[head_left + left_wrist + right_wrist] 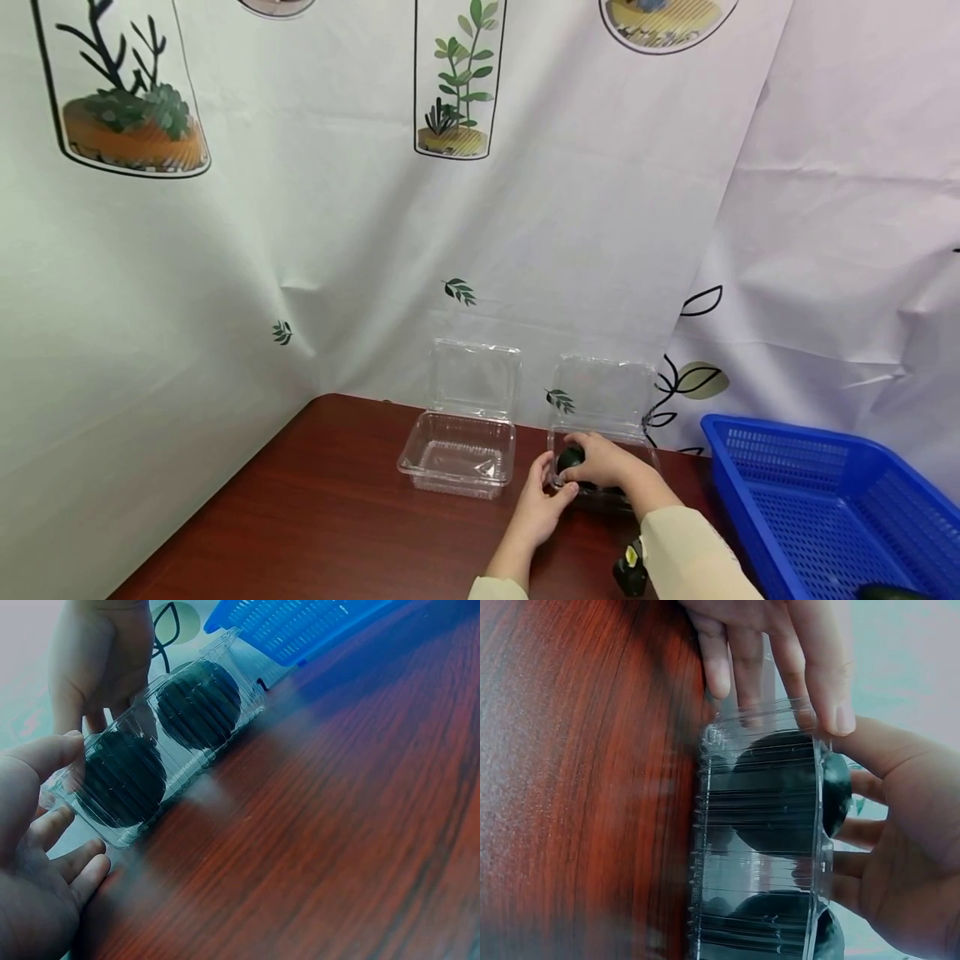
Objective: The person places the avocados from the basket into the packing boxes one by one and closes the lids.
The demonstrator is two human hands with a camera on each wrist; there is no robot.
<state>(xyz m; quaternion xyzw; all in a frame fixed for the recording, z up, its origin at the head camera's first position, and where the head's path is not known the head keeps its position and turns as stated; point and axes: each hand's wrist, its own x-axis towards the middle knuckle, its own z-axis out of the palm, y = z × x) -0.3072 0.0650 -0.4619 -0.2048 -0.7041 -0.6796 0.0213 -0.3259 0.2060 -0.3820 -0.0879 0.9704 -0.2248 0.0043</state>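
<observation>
A clear plastic clamshell container [602,500] stands with its lid [607,390] raised. Two dark, round, avocado-like fruits show through its wall; the left wrist view has one fruit [120,780] at the near end and another fruit [199,705] beyond it. My right hand [600,462] reaches over the rim, its fingers curled about the dark green fruit [570,458] at the container's left end. My left hand [538,508] holds that end's corner between thumb and fingers; in the right wrist view its thumb [840,712] lies at the rim.
A second clear container [457,458], lid up, stands to the left. The blue basket [787,500] at the right has a dark green item [888,592] at its lower edge. A dark object with a yellow patch [632,571] shows beside the right sleeve. A patterned cloth [375,250] hangs behind.
</observation>
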